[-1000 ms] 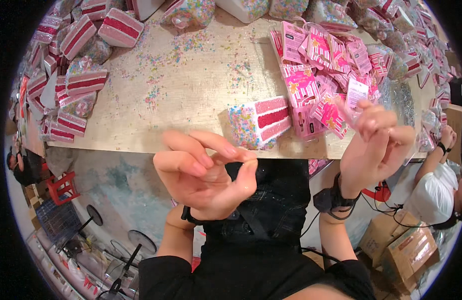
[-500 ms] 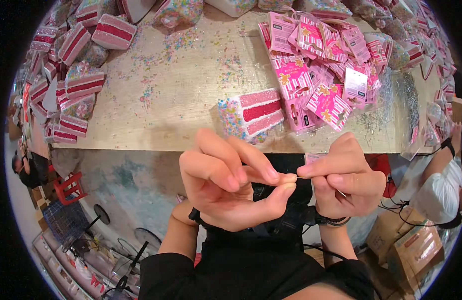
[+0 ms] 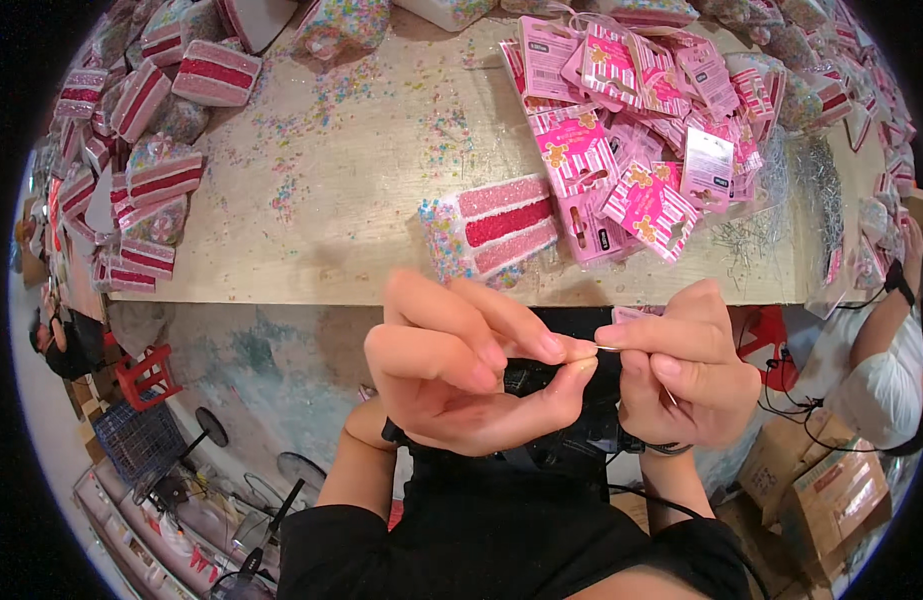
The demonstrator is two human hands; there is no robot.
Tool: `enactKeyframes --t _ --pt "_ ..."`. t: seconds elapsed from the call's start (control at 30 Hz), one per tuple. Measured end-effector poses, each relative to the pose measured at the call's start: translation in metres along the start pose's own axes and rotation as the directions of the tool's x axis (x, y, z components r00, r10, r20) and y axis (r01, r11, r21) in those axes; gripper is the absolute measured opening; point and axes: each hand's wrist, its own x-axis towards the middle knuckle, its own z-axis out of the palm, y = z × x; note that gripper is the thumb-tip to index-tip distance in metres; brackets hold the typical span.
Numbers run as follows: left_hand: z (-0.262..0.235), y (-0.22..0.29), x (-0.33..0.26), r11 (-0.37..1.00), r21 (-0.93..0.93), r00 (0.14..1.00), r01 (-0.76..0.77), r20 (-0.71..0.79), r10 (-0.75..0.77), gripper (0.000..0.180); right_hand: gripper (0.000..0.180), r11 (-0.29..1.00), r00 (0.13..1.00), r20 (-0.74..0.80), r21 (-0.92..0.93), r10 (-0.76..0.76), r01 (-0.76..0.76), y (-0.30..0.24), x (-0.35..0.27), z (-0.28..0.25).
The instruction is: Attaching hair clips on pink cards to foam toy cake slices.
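Note:
Just below the table's near edge, my left hand [image 3: 471, 365] is closed, its thumb and forefinger pinched together. My right hand [image 3: 686, 370] meets those fingertips, also pinching. Between the two runs a thin, gold-coloured, pin-like strand [image 3: 608, 348], too small to make out fully; its other end shows under the right fingers. A bit of pink card [image 3: 629, 314] peeks out behind my right hand. Beyond my hands, a fake cake slice [image 3: 501, 228] with pink and red layers and a sprinkle-covered side lies on the table.
A heap of pink tag cards [image 3: 646, 190] lies right of the slice. Beside it are many thin silvery pins or wires [image 3: 751, 235]. More cake slices [image 3: 216, 75] pile along the left and far edges. Loose sprinkles [image 3: 286, 190] dot the wooden table [image 3: 331, 230]. Another person [image 3: 886, 350] is at right.
Both hands stay pinched together at the thin strand, shifting only slightly. The table and its things sit a little further left and up in the view.

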Motion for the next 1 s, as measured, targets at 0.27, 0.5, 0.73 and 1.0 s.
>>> enactKeyframes --t 0.27,0.5,0.73,1.0 --pt "0.003 -0.006 0.000 0.997 0.071 1.000 -0.018 0.005 0.018 0.058 0.020 0.993 0.996 0.059 0.093 -0.074 0.068 0.024 0.000 0.003" --pt "0.000 -0.008 0.000 0.967 0.242 0.986 -0.083 0.158 0.046 0.047 0.039 0.984 1.000 -0.015 0.177 0.018 -0.015 0.019 -0.005 0.004" --pt "-0.020 0.000 0.009 0.604 0.502 0.749 -0.619 0.607 0.263 0.038 0.018 0.946 0.974 0.116 0.239 0.196 -0.219 0.013 -0.011 -0.008" --pt "-0.043 -0.004 -0.005 0.520 0.226 0.433 -0.824 0.843 0.319 0.013 0.015 0.833 0.725 0.651 0.258 0.225 -0.489 0.015 -0.024 -0.022"
